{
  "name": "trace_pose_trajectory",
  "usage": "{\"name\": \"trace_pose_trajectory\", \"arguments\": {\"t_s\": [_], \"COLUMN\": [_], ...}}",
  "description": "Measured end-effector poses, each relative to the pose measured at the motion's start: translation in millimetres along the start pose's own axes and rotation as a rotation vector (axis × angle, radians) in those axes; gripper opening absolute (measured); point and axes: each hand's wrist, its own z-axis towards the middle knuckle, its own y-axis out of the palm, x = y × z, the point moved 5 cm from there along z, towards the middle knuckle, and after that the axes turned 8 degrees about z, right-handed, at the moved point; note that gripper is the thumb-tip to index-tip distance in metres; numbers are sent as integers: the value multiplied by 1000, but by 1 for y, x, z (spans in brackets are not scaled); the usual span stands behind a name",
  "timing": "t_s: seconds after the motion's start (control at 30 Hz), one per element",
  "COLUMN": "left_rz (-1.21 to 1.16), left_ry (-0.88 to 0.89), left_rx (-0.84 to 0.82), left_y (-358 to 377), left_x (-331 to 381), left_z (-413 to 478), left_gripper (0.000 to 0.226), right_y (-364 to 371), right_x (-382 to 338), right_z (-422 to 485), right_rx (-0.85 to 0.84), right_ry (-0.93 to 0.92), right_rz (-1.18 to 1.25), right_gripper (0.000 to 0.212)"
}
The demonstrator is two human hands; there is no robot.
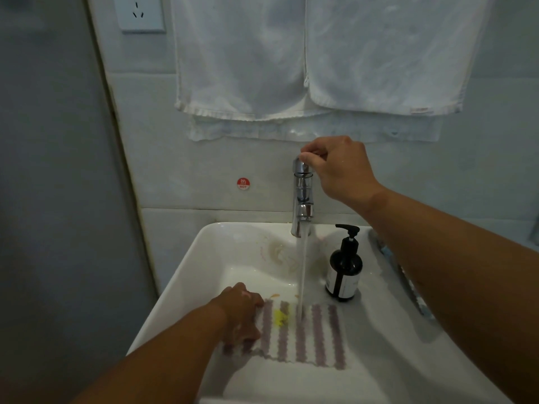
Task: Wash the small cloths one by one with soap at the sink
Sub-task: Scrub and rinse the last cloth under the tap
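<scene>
Purple-striped cloth [306,335] flat in sink [221,252] under running water [302,272], left hand [242,313] gripping its left edge, looks like; right hand [335,167] pinching top of tap [303,196].

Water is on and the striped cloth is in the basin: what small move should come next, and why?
Probably the right hand should let go of the chrome tap handle and reach for the black pump soap bottle. Water runs onto the purple-and-white striped cloth, which the left hand holds in the white sink, and no lather is visible on its yellow stain.
</scene>
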Motion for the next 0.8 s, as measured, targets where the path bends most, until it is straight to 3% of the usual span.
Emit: {"name": "trace_pose_trajectory", "arguments": {"t_s": [0.8], "left_rz": [-28], "left_ry": [6], "left_rx": [15], "left_y": [1], "left_x": [-3], "left_z": [0], "left_gripper": [74], "right_y": [0], "right_x": [0], "right_z": [2], "right_rx": [-11], "right_ry": [-2], "right_rz": [6], "right_gripper": [14]}}
